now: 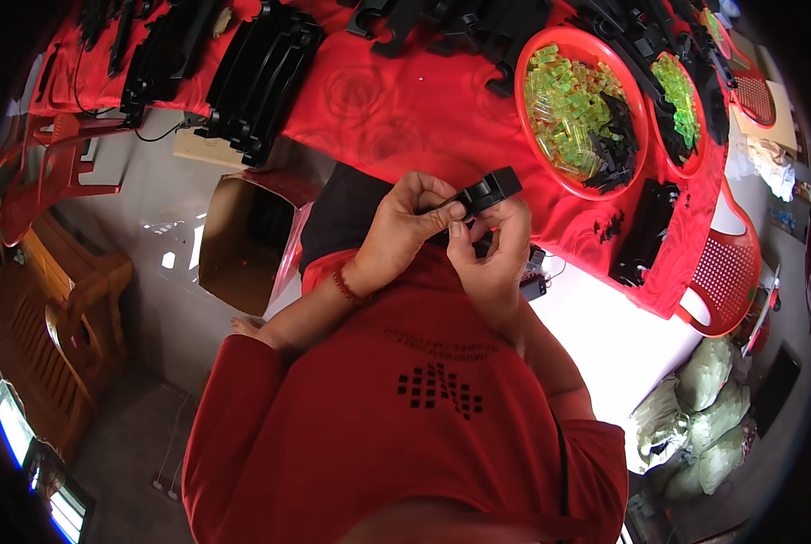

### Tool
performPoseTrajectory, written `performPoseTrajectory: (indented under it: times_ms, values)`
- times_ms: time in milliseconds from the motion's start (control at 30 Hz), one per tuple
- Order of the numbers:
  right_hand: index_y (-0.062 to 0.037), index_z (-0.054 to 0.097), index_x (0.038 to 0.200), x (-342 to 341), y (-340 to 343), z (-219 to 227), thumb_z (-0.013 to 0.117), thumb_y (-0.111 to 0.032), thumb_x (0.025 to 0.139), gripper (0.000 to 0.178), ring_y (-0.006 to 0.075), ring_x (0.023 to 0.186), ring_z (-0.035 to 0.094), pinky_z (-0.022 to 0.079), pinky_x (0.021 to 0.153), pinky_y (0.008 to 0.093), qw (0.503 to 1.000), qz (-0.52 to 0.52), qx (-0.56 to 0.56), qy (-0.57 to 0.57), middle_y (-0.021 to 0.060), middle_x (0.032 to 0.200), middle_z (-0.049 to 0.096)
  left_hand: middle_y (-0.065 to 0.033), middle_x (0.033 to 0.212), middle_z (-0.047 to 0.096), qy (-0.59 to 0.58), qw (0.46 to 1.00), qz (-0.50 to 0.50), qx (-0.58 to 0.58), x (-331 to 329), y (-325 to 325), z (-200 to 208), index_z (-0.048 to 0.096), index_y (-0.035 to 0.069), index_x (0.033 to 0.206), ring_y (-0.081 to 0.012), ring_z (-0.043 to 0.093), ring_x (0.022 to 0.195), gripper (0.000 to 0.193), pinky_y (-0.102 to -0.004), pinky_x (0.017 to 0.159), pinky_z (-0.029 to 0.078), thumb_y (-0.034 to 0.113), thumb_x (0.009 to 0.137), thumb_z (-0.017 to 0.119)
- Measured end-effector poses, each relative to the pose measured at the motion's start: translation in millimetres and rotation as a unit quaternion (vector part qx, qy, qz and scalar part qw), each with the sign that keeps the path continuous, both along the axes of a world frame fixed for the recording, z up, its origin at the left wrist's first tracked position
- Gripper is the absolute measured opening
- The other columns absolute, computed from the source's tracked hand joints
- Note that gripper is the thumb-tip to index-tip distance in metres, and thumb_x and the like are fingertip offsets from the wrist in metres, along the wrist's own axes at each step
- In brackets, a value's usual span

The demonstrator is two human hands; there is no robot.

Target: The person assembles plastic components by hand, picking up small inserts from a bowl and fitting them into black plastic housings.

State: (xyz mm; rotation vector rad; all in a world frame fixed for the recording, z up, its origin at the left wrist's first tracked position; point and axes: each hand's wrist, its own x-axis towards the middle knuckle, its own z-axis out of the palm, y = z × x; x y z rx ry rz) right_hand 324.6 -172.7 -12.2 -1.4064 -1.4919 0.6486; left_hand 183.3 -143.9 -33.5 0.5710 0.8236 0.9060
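Both hands meet in front of my body, just off the near edge of the red-covered table. Between them is a black moulded plastic part (pixel 489 190) with a blocky end and a curved recess. My left hand (pixel 414 213) is closed, thumb and fingers pinching the part's left end. My right hand (pixel 496 238) grips it from below and the right, with its thumb raised near the other thumb. The fingers and my palms cover some of the part, so its full shape is hidden.
A red basin (pixel 525 136) of yellow-green clear pieces and black pieces stands on the red tablecloth (pixel 378 100), a second basin (pixel 695 163) beyond it. Long black parts (pixel 262 82) lie stacked at left. An open cardboard box (pixel 219 263) is left of my legs; red chairs (pixel 732 272) flank the table.
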Motion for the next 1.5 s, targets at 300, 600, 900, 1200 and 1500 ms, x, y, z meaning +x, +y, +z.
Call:
performPoseTrajectory:
  times_ms: [300, 600, 900, 1200, 1500]
  values:
    - [0.0006, 0.053, 0.106, 5, 20, 5, 0.073, 0.003, 0.08, 0.033, 0.0096, 0.069, 0.056, 0.048, 0.066, 0.0272, 0.993, 0.002, -0.069, 0.094, 0.0065, 0.094, 0.06, -0.005, 0.097, 0.062, -0.004, 0.998, -0.058, 0.023, -1, 18, -5, 0.053, 0.0, 0.107, -0.0123, 0.063, 0.091, 0.019, -0.0239, 0.081, 0.052, 0.012, 0.097, 0.063]
    - [0.0037, 0.048, 0.119, 17, 38, 26, 0.061, 0.002, 0.093, 0.029, 0.0103, 0.083, 0.06, 0.052, 0.073, 0.0244, 0.97, 0.043, -0.156, 0.182, 0.0086, 0.099, 0.061, -0.0065, 0.115, 0.059, -0.028, 0.993, -0.108, 0.031, -16, 25, 19, 0.05, -0.001, 0.127, -0.0123, 0.059, 0.108, 0.037, -0.0239, 0.092, 0.049, 0.014, 0.097, 0.065]
    - [0.0037, 0.052, 0.117, 19, 37, 26, 0.06, -0.001, 0.094, 0.025, 0.0094, 0.083, 0.06, 0.051, 0.073, 0.0239, 0.949, 0.0, -0.223, 0.225, 0.0078, 0.099, 0.063, -0.0099, 0.121, 0.062, -0.006, 0.989, -0.145, 0.039, -18, 21, 12, 0.047, -0.001, 0.134, -0.0163, 0.061, 0.113, 0.043, -0.0276, 0.098, 0.047, 0.011, 0.096, 0.063]
    - [0.0033, 0.057, 0.117, 25, 40, 16, 0.06, -0.014, 0.097, 0.026, 0.0073, 0.078, 0.054, 0.045, 0.071, 0.0228, 0.93, 0.004, -0.262, 0.257, 0.0048, 0.098, 0.064, -0.0172, 0.128, 0.06, -0.105, 0.978, -0.142, -0.111, -25, 24, 22, 0.045, -0.003, 0.138, -0.0267, 0.063, 0.112, 0.041, -0.0389, 0.089, 0.055, 0.015, 0.101, 0.05]
    - [0.0008, 0.058, 0.116, 27, 45, 13, 0.061, -0.016, 0.098, 0.025, 0.0075, 0.076, 0.052, 0.044, 0.069, 0.0237, 0.911, 0.005, -0.295, 0.287, 0.0036, 0.095, 0.062, -0.0132, 0.119, 0.063, -0.172, 0.969, -0.102, -0.144, -24, 21, 10, 0.047, -0.004, 0.137, -0.0235, 0.067, 0.102, 0.039, -0.0359, 0.087, 0.056, 0.016, 0.104, 0.046]
